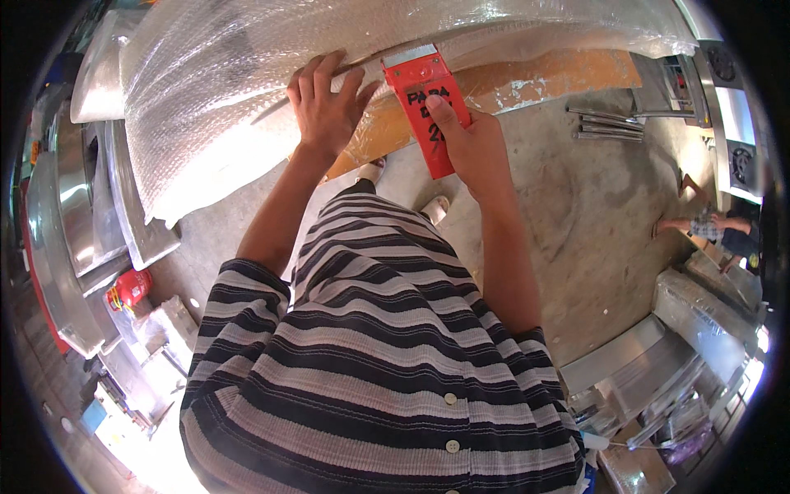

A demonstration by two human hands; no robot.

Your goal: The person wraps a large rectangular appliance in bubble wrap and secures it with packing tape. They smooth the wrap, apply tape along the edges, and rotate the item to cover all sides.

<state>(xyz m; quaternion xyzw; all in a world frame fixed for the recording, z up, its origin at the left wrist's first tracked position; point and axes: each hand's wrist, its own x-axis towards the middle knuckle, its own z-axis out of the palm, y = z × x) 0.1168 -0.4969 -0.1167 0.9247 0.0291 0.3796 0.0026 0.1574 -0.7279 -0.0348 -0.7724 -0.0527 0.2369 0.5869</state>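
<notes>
In my right hand (477, 152) is a flat red scraper-like tool (418, 76), with dark handwritten marks on its face and a pale metal strip across its far end. My thumb lies on its face, and the other fingers are hidden behind it. My left hand (325, 103) rests at the near edge of a large sheet of bubble wrap (214, 74), fingers bent but apart, thumb pointing toward the tool. The wrap covers a long, wide object. Below its edge shows an orange-brown board (535, 82) with scuffed film on it.
Metal tubes (607, 125) lie on the concrete floor (576, 214) at right. Wrapped metal panels (82, 206) and a red helmet-like object (129, 288) are at left. Another person (724, 230) sits low at far right, near wrapped metal pieces (699, 305).
</notes>
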